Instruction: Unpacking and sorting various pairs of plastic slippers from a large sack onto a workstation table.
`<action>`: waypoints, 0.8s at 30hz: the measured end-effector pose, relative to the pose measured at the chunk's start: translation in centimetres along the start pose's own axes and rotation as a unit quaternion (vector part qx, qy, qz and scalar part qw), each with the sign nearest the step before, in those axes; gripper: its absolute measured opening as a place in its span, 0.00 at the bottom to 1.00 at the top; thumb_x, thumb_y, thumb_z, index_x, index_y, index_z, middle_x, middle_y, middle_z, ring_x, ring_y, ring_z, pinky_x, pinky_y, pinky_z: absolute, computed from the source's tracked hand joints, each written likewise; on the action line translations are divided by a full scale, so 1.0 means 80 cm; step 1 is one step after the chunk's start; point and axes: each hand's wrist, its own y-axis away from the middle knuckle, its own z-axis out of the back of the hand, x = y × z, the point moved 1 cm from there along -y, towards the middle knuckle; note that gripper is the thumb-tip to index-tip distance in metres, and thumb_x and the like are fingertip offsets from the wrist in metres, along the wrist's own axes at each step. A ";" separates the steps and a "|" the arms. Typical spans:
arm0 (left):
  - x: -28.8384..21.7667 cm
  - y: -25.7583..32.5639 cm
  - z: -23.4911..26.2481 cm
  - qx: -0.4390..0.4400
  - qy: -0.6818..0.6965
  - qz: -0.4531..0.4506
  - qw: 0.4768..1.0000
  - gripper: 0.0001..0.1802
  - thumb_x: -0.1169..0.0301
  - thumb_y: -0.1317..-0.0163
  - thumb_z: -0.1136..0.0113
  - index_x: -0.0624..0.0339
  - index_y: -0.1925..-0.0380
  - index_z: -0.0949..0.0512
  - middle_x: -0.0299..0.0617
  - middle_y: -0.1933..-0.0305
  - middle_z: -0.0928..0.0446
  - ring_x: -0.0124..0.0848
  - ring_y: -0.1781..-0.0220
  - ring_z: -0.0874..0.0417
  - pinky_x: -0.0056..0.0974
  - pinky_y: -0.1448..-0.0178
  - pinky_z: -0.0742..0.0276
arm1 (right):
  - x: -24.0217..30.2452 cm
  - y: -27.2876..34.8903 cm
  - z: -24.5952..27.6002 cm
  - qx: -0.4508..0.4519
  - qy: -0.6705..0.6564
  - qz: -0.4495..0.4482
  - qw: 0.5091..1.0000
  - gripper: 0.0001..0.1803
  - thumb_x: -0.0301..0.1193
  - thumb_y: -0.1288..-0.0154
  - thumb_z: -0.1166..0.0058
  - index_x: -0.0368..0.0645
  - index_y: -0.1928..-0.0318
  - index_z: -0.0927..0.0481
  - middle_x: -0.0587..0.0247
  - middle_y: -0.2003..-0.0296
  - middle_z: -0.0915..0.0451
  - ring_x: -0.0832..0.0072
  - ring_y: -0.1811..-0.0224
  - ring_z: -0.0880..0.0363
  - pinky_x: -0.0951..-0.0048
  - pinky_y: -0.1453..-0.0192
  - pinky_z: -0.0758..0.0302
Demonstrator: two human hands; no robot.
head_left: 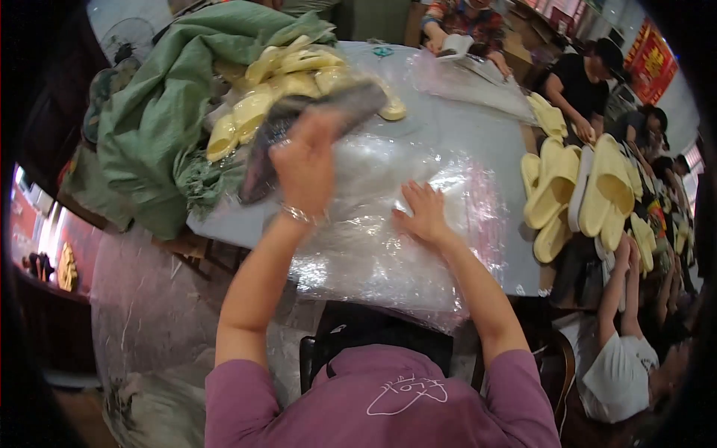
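- We sit at a pale grey table (478, 134), its near part largely covered.
- A green woven sack (157, 131) slumps over the table's left end.
- Before us lies clear plastic film (358, 257), wrinkled and shiny, reaching past the near edge.
- To our right, yellow slippers (551, 183) stand clustered along the table's edge.
- More yellow slippers, a loose heap (254, 108), lie beside the sack, beyond our left hand.
- A dark thing (360, 104), too blurred for us to name, is at our left hand, in front of the heap.
- Our left hand (308, 160) is curled around the dark thing; blur hides the exact finger placement.
- Our right hand (424, 213) rests on the film, empty, palm down, fingers somewhat spread.
- A bracelet (299, 215) circles our left wrist.
- A small teal object (382, 51) lies near the table's far edge.
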 end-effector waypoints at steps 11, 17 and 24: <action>0.007 0.123 0.034 0.336 -0.114 0.003 0.935 0.28 0.62 0.41 0.49 0.59 0.41 0.38 0.53 0.38 0.40 0.48 0.33 0.46 0.53 0.31 0.60 | -0.072 0.099 0.162 -0.302 -0.508 -0.137 0.795 0.14 0.34 0.37 0.53 0.37 0.56 0.26 0.62 0.61 0.24 0.75 0.56 0.27 0.76 0.49 0.33; 0.138 0.167 0.040 0.256 -0.153 0.141 0.944 0.29 0.61 0.37 0.55 0.68 0.41 0.42 0.58 0.36 0.45 0.51 0.33 0.48 0.46 0.31 0.56 | -0.020 0.092 0.144 0.025 -0.111 -0.083 0.990 0.16 0.39 0.48 0.40 0.36 0.73 0.21 0.60 0.79 0.23 0.76 0.77 0.26 0.75 0.70 0.31; 0.146 0.185 0.040 0.279 -0.192 0.138 0.931 0.32 0.57 0.36 0.59 0.68 0.38 0.47 0.57 0.33 0.51 0.50 0.30 0.56 0.42 0.29 0.60 | -0.030 0.067 0.114 0.011 -0.168 -0.080 0.983 0.25 0.46 0.45 0.44 0.35 0.58 0.25 0.58 0.73 0.22 0.73 0.72 0.26 0.73 0.66 0.30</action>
